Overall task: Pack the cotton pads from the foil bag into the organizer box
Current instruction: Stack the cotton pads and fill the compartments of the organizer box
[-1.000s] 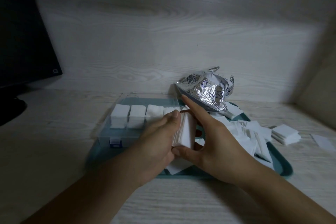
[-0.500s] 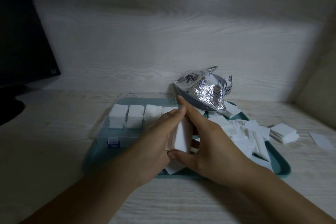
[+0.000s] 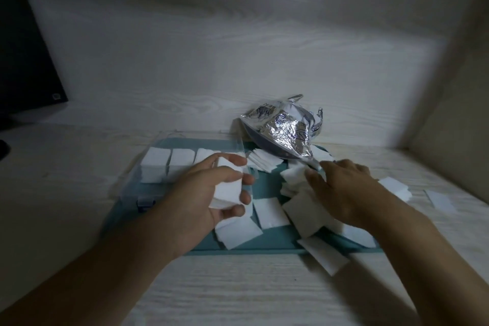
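one stack of cotton pads point(image 3: 229, 186), long axis upright, sits clenched in left hand point(image 3: 209, 193) fingers; right hand point(image 3: 341, 190) splayed loose.

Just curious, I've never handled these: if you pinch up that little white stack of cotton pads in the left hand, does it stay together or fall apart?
Probably light: the left hand holds the stack of cotton pads with fingertips only. Likely soft and loose rather than stiff; loose pads lie scattered and skewed on the teal tray, so a slack pinch may shed some.
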